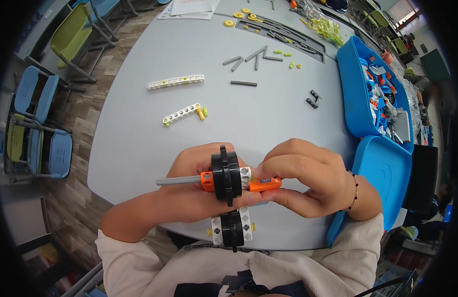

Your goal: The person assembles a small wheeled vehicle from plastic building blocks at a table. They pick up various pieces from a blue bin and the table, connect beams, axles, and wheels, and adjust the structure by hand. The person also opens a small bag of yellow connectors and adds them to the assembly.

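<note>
A building-block assembly is held in front of my chest by both hands. My left hand (pixel 194 158) is wrapped around its middle, fingers partly hidden behind a black wheel (pixel 226 175). A grey axle (pixel 177 180) sticks out to the left through an orange block (pixel 207 181). On the right, my right hand (pixel 313 178) pinches an orange connector piece (pixel 266 185) against a white beam (pixel 245 177), with thumb and fingers closed. Below the hands, a second black wheel (pixel 232 230) sits between white beams of the assembly. How the two wheels join is hidden.
Two white beams (pixel 176 82) (pixel 181 114) lie on the grey table, the nearer with green and gold pins. Grey rods (pixel 243 83) and yellow gears (pixel 229 23) lie farther back. A blue parts box (pixel 355 99) and its blue lid (pixel 382 173) stand at right.
</note>
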Available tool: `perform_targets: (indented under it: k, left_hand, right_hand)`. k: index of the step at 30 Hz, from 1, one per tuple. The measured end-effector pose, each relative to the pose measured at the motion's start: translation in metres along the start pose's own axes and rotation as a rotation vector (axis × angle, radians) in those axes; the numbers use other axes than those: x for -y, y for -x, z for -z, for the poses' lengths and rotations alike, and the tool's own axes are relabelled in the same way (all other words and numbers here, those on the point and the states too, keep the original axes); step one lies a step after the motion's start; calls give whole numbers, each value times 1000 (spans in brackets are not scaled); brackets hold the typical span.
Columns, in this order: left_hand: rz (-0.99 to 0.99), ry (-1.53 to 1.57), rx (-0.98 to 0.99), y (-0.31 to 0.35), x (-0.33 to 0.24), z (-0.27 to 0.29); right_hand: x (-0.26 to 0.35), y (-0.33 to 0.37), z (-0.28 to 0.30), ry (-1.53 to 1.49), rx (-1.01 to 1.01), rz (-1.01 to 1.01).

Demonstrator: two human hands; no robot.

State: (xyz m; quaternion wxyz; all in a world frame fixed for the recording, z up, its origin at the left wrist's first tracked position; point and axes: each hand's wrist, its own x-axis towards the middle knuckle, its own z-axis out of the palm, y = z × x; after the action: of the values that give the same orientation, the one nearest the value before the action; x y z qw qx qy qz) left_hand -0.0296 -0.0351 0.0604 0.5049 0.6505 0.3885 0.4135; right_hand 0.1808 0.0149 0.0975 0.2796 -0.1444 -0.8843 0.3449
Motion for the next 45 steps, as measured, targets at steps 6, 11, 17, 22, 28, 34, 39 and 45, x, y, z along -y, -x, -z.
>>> perform_targets:
  k: [6, 11, 17, 22, 28, 34, 39, 45]
  left_hand:
    - [166, 128, 21, 2, -4, -2]
    - [181, 170, 5, 1, -5, -5]
    - [273, 159, 55, 0, -4, 1]
    - [260, 212, 60, -1, 0, -1]
    - [261, 244, 53, 1, -4, -1]
    - [224, 224, 84, 4, -5, -1]
    - [136, 176, 84, 3, -1, -2]
    - [-116, -167, 60, 1, 2, 3]
  right_hand:
    - [-1, 2, -2, -11, 4, 6]
    - [-1, 4, 0, -35, 24, -28]
    - [-4, 4, -3, -54, -26, -32]
    - [-5, 7, -4, 79, 70, -24]
    - [-6, 8, -9, 19, 33, -33]
    - [-8, 9, -11, -30, 31, 19]
    - [-8, 10, -6, 21, 91, 58]
    - [-6, 7, -3, -252, 5, -216]
